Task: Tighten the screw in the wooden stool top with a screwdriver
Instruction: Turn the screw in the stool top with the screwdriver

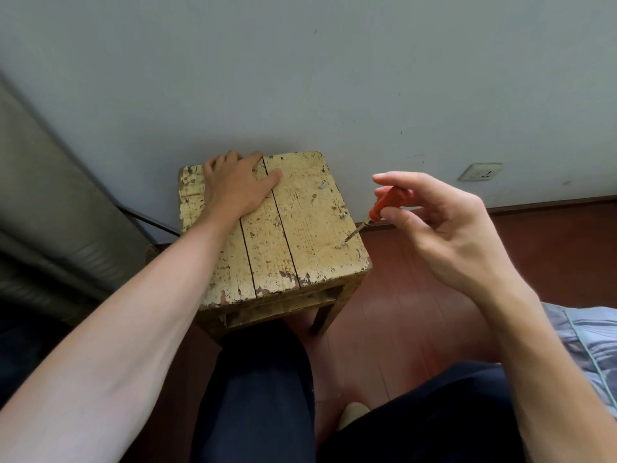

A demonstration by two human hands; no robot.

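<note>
The right hand (444,228) pinches the orange screwdriver (384,205) handle in its fingertips. The tilted tip meets the screw (344,243) near the wooden stool top's (300,228) right edge. The left hand (237,185) lies flat, fingers released, at the far-left corner.

The left hand (238,183) rests palm-down at 11 o'clock on the worn wooden stool top (300,228). At 4 o'clock, the right hand (444,228) pinches an orange-handled screwdriver (384,203), its tip on a screw (344,243). Two more screws (322,184) stand proud at 2 o'clock.
</note>
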